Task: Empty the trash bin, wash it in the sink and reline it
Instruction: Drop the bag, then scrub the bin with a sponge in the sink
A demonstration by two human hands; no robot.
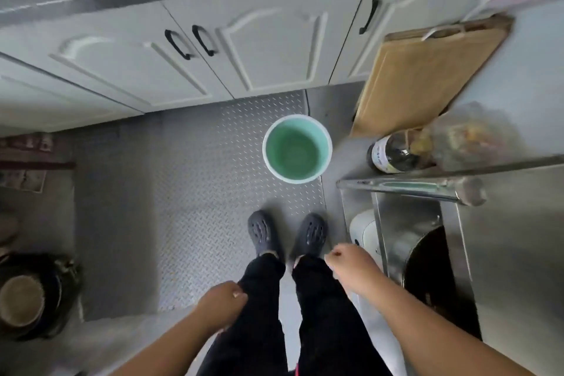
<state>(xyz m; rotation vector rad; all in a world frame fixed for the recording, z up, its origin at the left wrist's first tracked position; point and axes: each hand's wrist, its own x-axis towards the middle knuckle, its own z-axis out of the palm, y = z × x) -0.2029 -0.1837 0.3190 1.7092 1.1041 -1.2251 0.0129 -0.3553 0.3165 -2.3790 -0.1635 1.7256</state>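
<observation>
Head view looks straight down on a metal-plated floor [195, 180], with white cabinets [189, 52] running across from ten to one o'clock. At two o'clock a wooden cutting board [427, 76] leans on the steel surface [525, 137], and below it a dark bottle [393, 154] lies on its side just beside a bag of food [476, 137]. The trash bin [297, 149], pale green, stands upright on the floor at twelve o'clock from the person's shoes [287, 232], a little apart from them, and looks bare inside, with no liner or rubbish showing.

Both hands hang by the legs, well short of the bin. The left hand [221, 304] is loosely curled and grasps nothing; the right hand [348, 264] is loosely curled too, and I can see nothing in it.

I'd judge the risk is in the lift: the bin sits near the surface's corner at three o'clock, so swinging it up carelessly could knock the bottle or the board. Any wet left inside could drip on that plated floor and make it slick underfoot.
</observation>
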